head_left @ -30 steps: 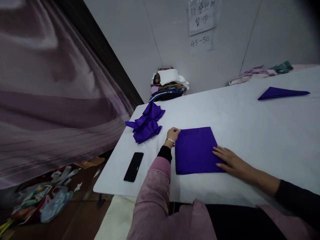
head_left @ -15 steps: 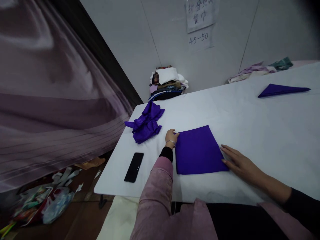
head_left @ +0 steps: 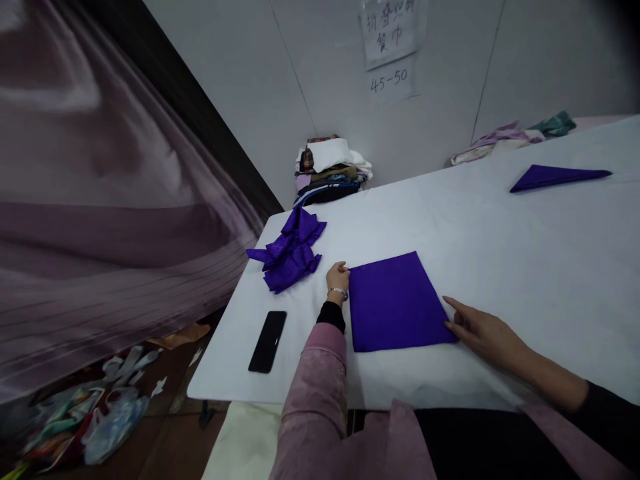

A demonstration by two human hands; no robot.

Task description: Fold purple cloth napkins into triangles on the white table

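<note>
A purple cloth napkin [head_left: 395, 303] lies flat in front of me, folded into a four-sided shape with fairly straight edges. At its far left corner, the fingers of my left hand [head_left: 339, 279] are pinched on the fabric. My right hand [head_left: 483, 332] is by the near right corner, fingers stretched out and thumb apart, its tips at the napkin's edge. Left of the napkin is a crumpled heap of purple cloth [head_left: 295, 250]. Another purple cloth, folded into a long pointed shape [head_left: 555, 177], rests at the far right.
The white-covered table [head_left: 400, 220] stands against a grey wall. A black phone [head_left: 268, 341] lies near its left edge. Stacked clothes [head_left: 333, 170] and other fabrics [head_left: 510, 140] sit along the back. A satiny curtain [head_left: 110, 233] hangs at left, above plastic bags [head_left: 113, 427] on the floor.
My left fingers have drawn together at the napkin's corner. My right hand's fingers have shifted slightly at the edge. The view has moved a little; the napkin lies much as before.
</note>
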